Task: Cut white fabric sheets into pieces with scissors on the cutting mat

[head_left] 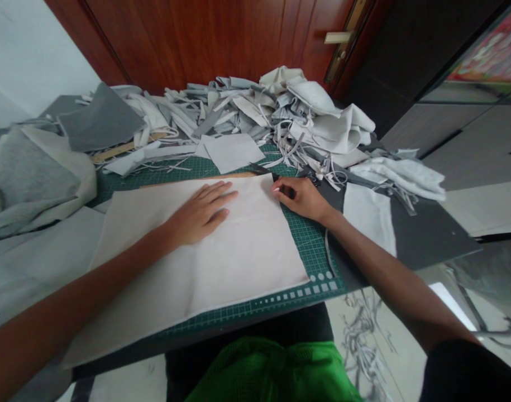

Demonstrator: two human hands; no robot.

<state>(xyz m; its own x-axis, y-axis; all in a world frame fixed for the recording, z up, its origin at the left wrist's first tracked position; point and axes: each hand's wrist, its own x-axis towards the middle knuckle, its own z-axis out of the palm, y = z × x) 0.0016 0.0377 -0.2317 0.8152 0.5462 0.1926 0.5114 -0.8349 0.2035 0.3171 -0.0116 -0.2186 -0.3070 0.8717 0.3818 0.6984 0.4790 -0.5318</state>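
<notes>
A large off-white fabric sheet (221,251) lies flat on a green cutting mat (309,245). My left hand (200,212) rests palm down on the sheet near its far edge, fingers stretched out. My right hand (301,196) is at the sheet's far right corner, fingers curled around black scissors (266,169) whose blades point left along the fabric's far edge. The handles are mostly hidden under the hand.
A heap of grey and white fabric scraps and strips (280,111) covers the back of the table. A small cut square (234,151) lies by it. Folded grey cloth (33,173) sits at left. Strips litter the floor (364,335) at right. A wooden door (221,39) stands behind.
</notes>
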